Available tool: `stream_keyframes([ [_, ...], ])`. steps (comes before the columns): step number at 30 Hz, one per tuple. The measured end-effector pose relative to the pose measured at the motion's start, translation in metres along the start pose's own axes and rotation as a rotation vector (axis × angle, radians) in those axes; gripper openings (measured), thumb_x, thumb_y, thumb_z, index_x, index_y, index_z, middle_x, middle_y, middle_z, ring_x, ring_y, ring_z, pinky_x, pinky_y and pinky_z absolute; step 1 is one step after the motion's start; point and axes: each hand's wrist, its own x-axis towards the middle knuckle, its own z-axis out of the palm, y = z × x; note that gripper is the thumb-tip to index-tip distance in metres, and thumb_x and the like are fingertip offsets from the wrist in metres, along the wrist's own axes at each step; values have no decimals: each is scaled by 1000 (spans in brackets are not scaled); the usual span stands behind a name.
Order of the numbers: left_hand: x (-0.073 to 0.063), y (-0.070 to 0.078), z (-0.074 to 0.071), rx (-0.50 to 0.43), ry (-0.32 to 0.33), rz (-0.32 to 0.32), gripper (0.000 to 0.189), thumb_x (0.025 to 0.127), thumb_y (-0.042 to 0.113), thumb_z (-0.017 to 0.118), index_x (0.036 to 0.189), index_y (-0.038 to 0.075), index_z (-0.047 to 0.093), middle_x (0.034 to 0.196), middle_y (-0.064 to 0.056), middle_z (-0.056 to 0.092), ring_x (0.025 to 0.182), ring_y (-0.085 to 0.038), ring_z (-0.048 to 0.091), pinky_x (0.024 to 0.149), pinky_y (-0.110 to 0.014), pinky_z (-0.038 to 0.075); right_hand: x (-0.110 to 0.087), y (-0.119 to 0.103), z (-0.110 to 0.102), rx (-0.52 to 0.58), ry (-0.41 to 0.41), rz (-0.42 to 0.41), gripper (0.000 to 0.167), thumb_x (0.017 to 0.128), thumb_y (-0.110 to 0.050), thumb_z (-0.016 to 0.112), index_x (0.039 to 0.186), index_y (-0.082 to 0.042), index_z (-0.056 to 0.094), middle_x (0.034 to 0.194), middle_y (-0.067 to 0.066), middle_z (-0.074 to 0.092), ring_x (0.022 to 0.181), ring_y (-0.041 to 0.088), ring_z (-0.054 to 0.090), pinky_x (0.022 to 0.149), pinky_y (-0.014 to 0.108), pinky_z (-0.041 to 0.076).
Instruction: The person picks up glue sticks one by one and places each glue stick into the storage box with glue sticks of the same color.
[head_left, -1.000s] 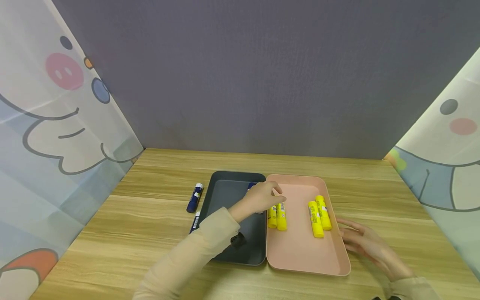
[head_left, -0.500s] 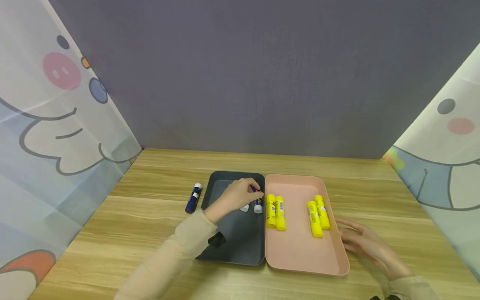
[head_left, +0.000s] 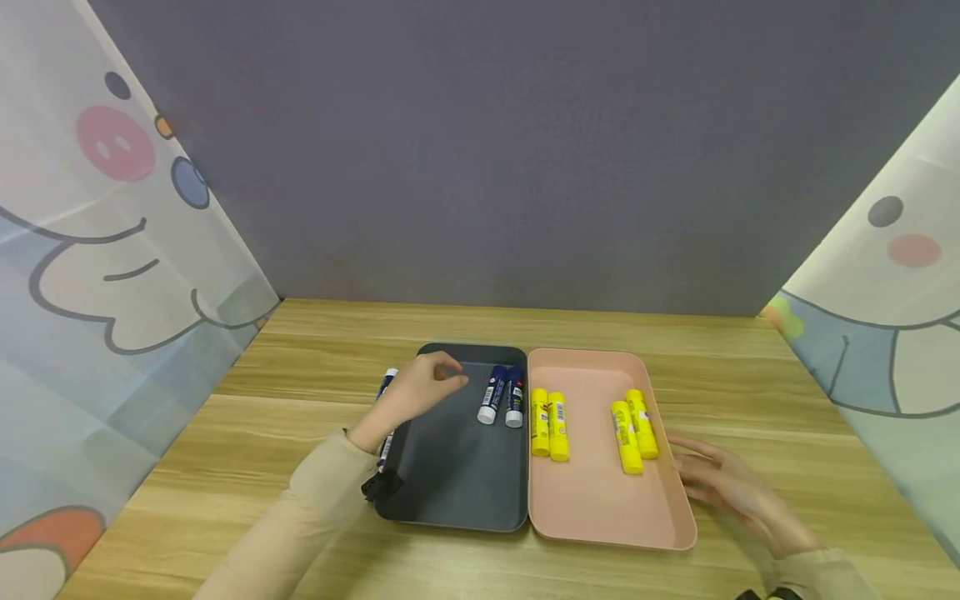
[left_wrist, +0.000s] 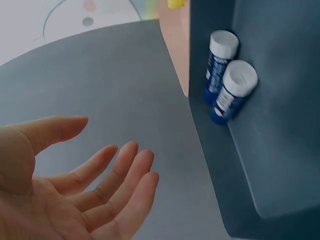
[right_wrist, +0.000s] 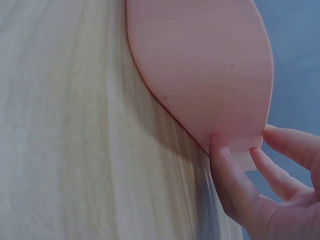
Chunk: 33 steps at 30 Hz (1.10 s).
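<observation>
My left hand [head_left: 416, 387] hovers over the left edge of a dark grey tray [head_left: 457, 492]. Nothing is between its thumb and loosely bent fingers, as the left wrist view confirms. Two blue glue sticks with white caps, one [head_left: 492, 395] beside the other [head_left: 514, 397], lie in that tray near its right wall. My right hand [head_left: 723, 479] touches the outer right wall of a pink tray [head_left: 600, 521] with extended fingertips; the right wrist view shows them against the wall [right_wrist: 215, 90]. In the pink tray lie several yellow glue sticks, one pair left [head_left: 558, 427], another right [head_left: 627, 437].
Left of the dark tray, on the wooden table [head_left: 300, 400], are two more blue glue sticks, the far one [head_left: 388, 379] partly behind my left hand and the near one [head_left: 386, 450] partly covered by my wrist. A grey panel [head_left: 480, 167] rises behind the table; printed curtains flank it.
My left hand has moved left, from the pink tray's left edge across the dark tray, uncovering the two blue glue sticks there. My right hand has stayed at the pink tray.
</observation>
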Motion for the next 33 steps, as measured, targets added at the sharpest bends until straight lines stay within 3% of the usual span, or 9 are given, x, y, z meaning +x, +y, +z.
stream_keyframes([
  [8, -8, -27, -11, -31, 40, 1, 28, 84, 19, 58, 106, 1, 59, 81, -10, 59, 59, -18, 53, 49, -26, 41, 0, 0, 1, -13, 18, 24, 43, 93, -12, 44, 135, -9, 36, 112, -4, 58, 99, 12, 58, 84, 29, 46],
  [16, -12, -51, -16, 14, 97, -37, 29, 85, 18, 57, 106, -1, 58, 94, -19, 60, 77, -29, 58, 60, -35, 47, 0, 1, -1, 21, -2, -2, 41, 93, -10, 43, 134, -11, 38, 111, -5, 58, 99, 13, 58, 84, 30, 46],
  [18, -12, -56, -17, 29, 112, -49, 29, 85, 18, 58, 106, -2, 58, 92, -19, 61, 79, -29, 58, 62, -37, 47, 1, 2, -1, 26, -2, 2, 38, 93, -9, 43, 129, -19, 43, 111, -6, 58, 99, 13, 58, 84, 29, 46],
  [21, -12, -64, -17, 46, 126, -58, 30, 85, 17, 58, 106, -4, 58, 89, -18, 62, 74, -27, 59, 58, -35, 47, 0, 2, -1, 33, -10, -4, 36, 93, -9, 42, 124, -25, 47, 111, -6, 58, 99, 13, 58, 84, 29, 46],
  [27, -13, -78, -19, 79, 148, -59, 27, 83, 12, 58, 103, -6, 57, 85, -19, 62, 63, -21, 57, 51, -29, 44, 1, 2, -2, 29, -1, 2, 35, 93, -9, 43, 123, -25, 48, 111, -7, 57, 99, 12, 58, 84, 29, 46],
  [33, -12, -91, -19, 100, 155, -83, 30, 83, 11, 58, 106, -8, 54, 86, -21, 61, 64, -23, 57, 52, -31, 45, 1, 2, -1, 20, 24, 22, 38, 92, -10, 44, 130, -17, 42, 111, -6, 58, 98, 12, 58, 84, 30, 46],
])
